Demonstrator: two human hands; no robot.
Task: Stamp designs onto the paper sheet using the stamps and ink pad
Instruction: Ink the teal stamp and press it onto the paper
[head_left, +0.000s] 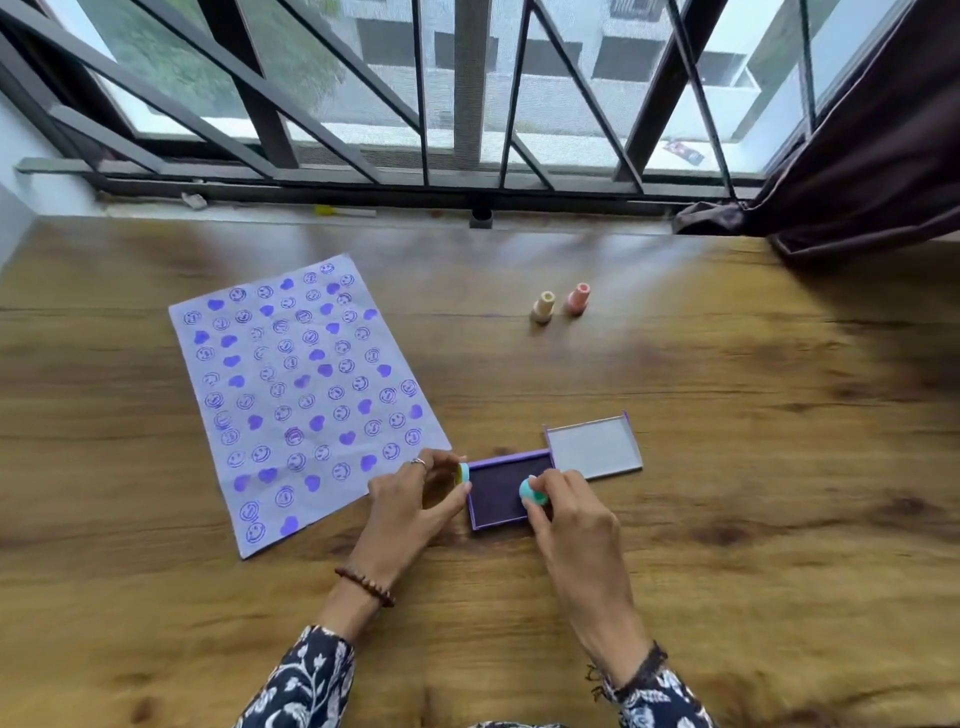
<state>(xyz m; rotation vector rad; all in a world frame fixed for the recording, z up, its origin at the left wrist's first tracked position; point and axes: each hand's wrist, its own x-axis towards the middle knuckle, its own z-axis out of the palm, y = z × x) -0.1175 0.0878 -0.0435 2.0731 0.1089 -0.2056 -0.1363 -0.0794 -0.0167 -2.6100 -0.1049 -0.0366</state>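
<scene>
A pale sheet of paper (296, 384) lies tilted on the left of the wooden table, covered in purple smiley and heart prints. The purple ink pad (498, 488) sits open near the front, its lid (595, 447) beside it at the right. My right hand (566, 514) holds a teal stamp (532, 491) over the pad's dark surface. My left hand (415, 493) grips a small yellow and blue stamp (463, 473) at the pad's left edge, next to the paper's lower right corner.
Two more stamps stand upright farther back: a cream one (544, 306) and a pink one (577, 299). A barred window runs along the table's far edge. A dark curtain (857, 171) hangs at the right and drapes onto the table's corner.
</scene>
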